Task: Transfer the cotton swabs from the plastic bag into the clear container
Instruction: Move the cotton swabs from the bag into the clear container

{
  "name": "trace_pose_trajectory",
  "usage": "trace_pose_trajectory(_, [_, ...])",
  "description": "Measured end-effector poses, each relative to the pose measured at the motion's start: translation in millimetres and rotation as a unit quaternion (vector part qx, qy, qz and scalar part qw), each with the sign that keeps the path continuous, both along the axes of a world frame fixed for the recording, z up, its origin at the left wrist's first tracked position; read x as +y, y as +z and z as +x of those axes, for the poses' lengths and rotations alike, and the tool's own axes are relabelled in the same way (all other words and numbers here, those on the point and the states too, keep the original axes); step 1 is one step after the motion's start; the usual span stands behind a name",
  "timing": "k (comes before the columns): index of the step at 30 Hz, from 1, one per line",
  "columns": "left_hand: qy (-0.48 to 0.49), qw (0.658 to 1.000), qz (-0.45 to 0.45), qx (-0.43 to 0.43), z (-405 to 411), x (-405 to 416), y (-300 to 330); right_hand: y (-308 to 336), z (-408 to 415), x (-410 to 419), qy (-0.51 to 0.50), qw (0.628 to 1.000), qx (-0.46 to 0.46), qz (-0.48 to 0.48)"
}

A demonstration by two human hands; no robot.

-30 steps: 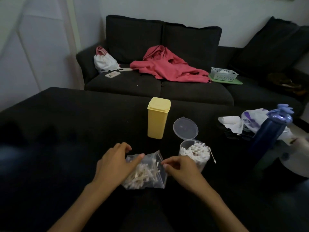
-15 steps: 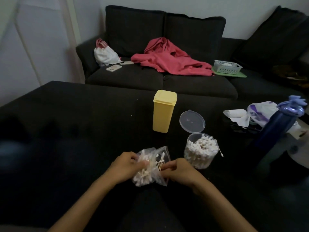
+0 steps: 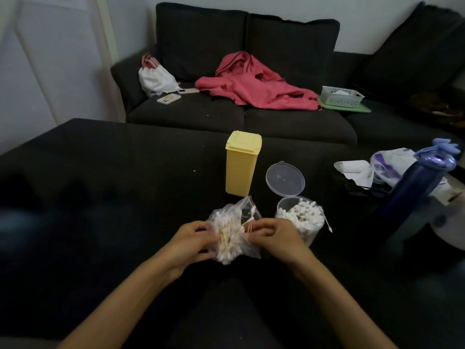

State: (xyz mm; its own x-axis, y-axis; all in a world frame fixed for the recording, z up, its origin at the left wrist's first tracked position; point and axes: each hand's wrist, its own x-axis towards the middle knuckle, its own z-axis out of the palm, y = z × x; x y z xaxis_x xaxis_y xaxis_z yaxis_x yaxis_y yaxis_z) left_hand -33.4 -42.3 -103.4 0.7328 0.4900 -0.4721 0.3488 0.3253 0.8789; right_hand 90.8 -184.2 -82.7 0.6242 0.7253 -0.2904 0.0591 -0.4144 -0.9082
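I see both hands on the plastic bag (image 3: pixel 232 231) — left hand (image 3: pixel 192 244) with its grip curled round the bag's left side, right hand (image 3: pixel 274 239) pinching its right edge. Cotton swabs (image 3: pixel 227 236) bunched inside. Bag sits just left of the clear container (image 3: pixel 300 220), which is packed with swabs, lid (image 3: pixel 285 178) hinged open. Yellow box (image 3: pixel 242 163) stands behind the bag.

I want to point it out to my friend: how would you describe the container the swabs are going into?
On the dark surface before the sofa stands a tall yellow box. Just right of it is the clear container, round, see-through, packed with white swabs, its hinged lid standing open, unlike the closed, opaque yellow box.
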Motion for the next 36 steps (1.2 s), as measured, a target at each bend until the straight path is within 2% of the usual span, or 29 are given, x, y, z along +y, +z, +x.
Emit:
trace_pose_trajectory(2, [0.007, 1.0, 0.0, 0.0, 1, 0, 0, 6, 1, -2, 0.026, 0.999, 0.035, -0.007])
trace_pose_trajectory(9, [-0.112, 0.99, 0.081, 0.007, 0, -6, 0, 2, -1, -3, 0.028, 0.999, -0.023, -0.03])
trace_pose_trajectory(12, [-0.132, 0.985, 0.113, 0.004, 1, -7, 0, 2, -2, -2, 0.003, 0.999, -0.025, -0.028])
trace_pose_trajectory(16, [-0.14, 0.98, 0.141, 0.009, 4, -10, 2, -2, -2, 0, 0.036, 0.995, -0.055, -0.07])
trace_pose_trajectory(20, [-0.126, 0.982, 0.139, 0.008, 3, -8, 0, -3, -3, 3, 0.019, 0.995, -0.072, -0.064])
trace_pose_trajectory(26, [-0.079, 0.988, 0.117, 0.059, 2, -2, -3, 9, 0, -3, 0.06, 0.995, 0.048, -0.068])
trace_pose_trajectory(30, [-0.118, 0.987, 0.084, 0.065, 2, -2, -1, 9, 2, -7, 0.046, 0.997, 0.045, -0.052])
trace_pose_trajectory(33, [-0.18, 0.976, 0.105, 0.061, 4, -6, 4, 4, -3, -3, 0.031, 0.999, 0.024, -0.036])
trace_pose_trajectory(36, [-0.177, 0.976, 0.113, 0.052, 6, -9, 6, 2, -7, 0, 0.015, 0.999, 0.015, -0.038])
